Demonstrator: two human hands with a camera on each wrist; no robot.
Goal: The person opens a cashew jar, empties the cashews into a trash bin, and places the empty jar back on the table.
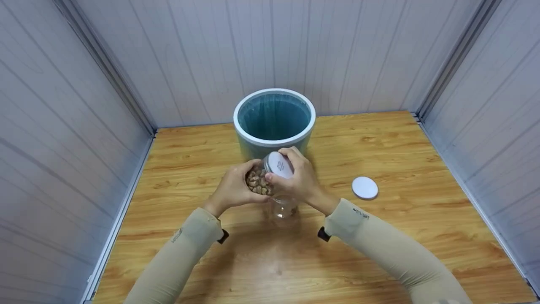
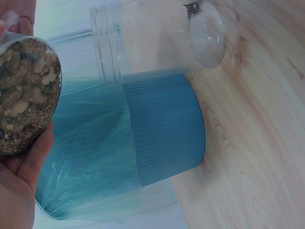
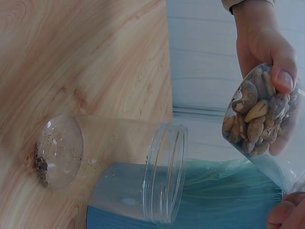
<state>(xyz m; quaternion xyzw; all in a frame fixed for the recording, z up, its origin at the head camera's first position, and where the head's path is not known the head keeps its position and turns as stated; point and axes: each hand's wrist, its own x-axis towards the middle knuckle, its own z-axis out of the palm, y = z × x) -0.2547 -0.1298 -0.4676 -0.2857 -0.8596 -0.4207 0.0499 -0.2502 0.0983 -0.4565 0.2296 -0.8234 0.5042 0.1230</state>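
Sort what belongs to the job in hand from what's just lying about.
In the job:
Clear plastic jar of brown nuts, in the left grip
Its round white lid, in the right grip

Apparently just lying about, untouched:
Open clear plastic jar, dark crumbs inside
Loose round white lid
White-rimmed blue plastic bin
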